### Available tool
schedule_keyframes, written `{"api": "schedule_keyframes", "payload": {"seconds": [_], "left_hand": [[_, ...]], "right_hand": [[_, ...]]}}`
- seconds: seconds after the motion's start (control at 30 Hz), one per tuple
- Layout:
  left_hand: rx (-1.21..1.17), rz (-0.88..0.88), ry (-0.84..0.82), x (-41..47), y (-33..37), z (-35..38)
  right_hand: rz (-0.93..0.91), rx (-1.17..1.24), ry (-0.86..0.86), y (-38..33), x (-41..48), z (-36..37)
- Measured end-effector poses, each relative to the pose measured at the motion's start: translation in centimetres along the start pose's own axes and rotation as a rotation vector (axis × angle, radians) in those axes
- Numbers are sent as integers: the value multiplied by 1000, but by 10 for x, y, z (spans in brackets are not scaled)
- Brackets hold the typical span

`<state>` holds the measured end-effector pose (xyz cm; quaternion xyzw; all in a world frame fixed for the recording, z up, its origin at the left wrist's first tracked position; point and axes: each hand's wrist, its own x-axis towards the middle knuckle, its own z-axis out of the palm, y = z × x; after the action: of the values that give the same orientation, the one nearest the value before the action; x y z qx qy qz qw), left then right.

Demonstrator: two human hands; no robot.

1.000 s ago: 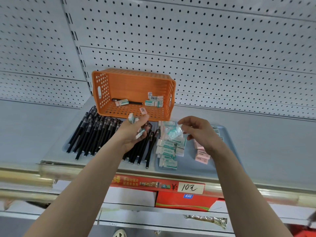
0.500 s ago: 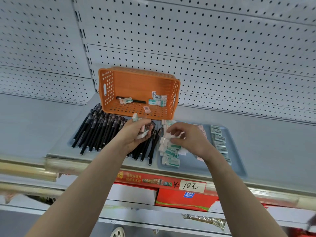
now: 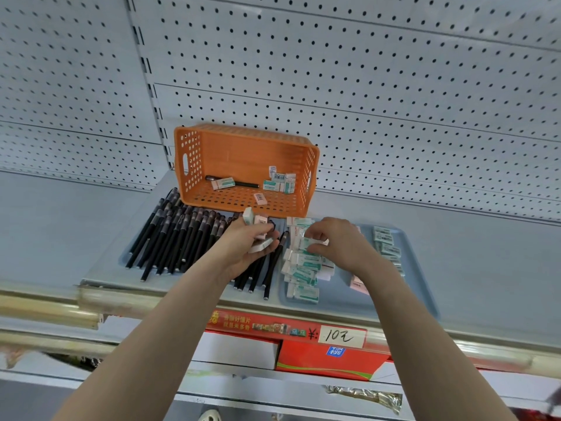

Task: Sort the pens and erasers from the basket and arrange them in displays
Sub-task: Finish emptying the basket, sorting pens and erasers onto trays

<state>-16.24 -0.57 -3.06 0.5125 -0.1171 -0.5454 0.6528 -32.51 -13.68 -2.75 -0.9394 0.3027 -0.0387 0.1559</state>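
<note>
While our left hand (image 3: 246, 247) grips a few erasers (image 3: 249, 215), our right hand (image 3: 343, 244) curls over the eraser pile (image 3: 300, 268), seemingly pinching one. Beyond both sits the orange basket (image 3: 243, 150).

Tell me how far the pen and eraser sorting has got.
Done: black pens lie in a row, eraser stacks beside them. In hand: left hand holds loose erasers; right hand pinches an eraser onto the stacks. Left: one pen and several erasers in the basket.

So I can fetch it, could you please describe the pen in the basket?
Find the orange basket against the pegboard wall. On its floor lies one black pen, partly under a white eraser. It is the only long, dark thing there.
</note>
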Motion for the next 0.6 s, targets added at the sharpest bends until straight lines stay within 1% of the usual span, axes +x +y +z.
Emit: {"api": "schedule_keyframes", "payload": {"seconds": [0.07,0.13,0.17,0.2,0.3,0.37,0.4,0.47,0.5,0.57,0.6], "left_hand": [[36,9,0,2,-1,-1],[74,20,1,3,-2,0],[85,24,0,3,-2,0],[94,25,1,4,-3,0],[127,22,10,4,-3,2],[146,24,15,5,-4,4],[152,30,15,5,-4,5],[180,55,3,5,-4,9],[208,72,-12,6,-5,11],[273,104,-42,8,-5,14],[301,116,-58,9,-5,17]], "right_hand": [[-14,36,42,1,0,3],[16,47,149,4,1,7],[34,31,172,6,2,7],[50,14,158,7,4,8],[73,27,46,8,7,9],[62,57,75,8,8,7],[46,86,131,6,8,5],[31,262,237,-2,7,0],[39,399,235,-8,6,-4],[36,613,144,-20,8,-8],[31,648,113,-22,9,-7]]}}
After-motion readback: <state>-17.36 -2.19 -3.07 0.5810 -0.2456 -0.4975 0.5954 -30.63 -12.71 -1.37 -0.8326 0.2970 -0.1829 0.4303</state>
